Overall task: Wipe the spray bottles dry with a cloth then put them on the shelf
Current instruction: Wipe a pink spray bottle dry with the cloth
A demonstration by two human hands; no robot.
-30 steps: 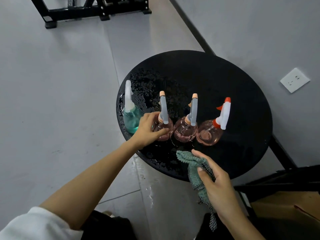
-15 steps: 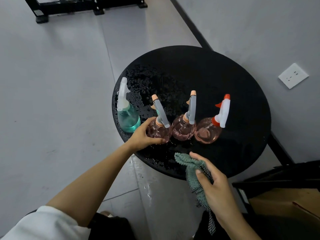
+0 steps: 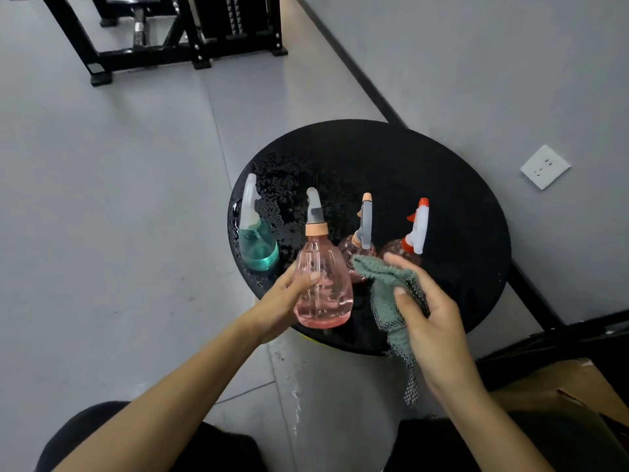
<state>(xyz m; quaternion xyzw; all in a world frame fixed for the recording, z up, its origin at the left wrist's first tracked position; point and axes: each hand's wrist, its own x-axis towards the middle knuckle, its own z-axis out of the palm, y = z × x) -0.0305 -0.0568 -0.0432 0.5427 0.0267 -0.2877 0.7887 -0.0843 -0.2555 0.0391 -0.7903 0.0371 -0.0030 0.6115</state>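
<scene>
While the pink spray bottle (image 3: 323, 284) is held clear of the surface, left hand (image 3: 286, 301): grips the bottle low on its body, fingers wrapped behind, thumb across the front.
Held bottle: upright, slight tilt, peach collar and grey trigger head on top, over the near edge of the surface.
Right hand (image 3: 432, 311): fingers curled round a bunched green cloth (image 3: 384, 284), thumb pressed on top of it.
Cloth: upper fold sits just beside the held bottle, can't tell if it touches; checked tail hangs below the hand, past the surface edge.
Teal spray bottle (image 3: 257, 247): standing at the left rim, pale trigger head, apart from the left hand.
Second pink spray bottle (image 3: 366, 229): standing behind the cloth, grey trigger, peach nozzle; its base is hidden by the cloth.
Third pink spray bottle (image 3: 417, 229): standing to the right of it, white trigger, red nozzle, just behind the right hand's fingertips.
Surface (image 3: 442, 182): round, black, glossy; water droplets (image 3: 289, 199) over the left part, right part looks dry.
Floor (image 3: 102, 233): grey tiles, a wet streak below the near edge of the surface.
Wall (image 3: 476, 63): grey, black skirting strip (image 3: 357, 73) along its foot, white socket (image 3: 545, 166) right of the surface.
Far end: black metal frame (image 3: 170, 35) standing on the floor.
Bottom right: cardboard box (image 3: 561, 386), partly out of view.
</scene>
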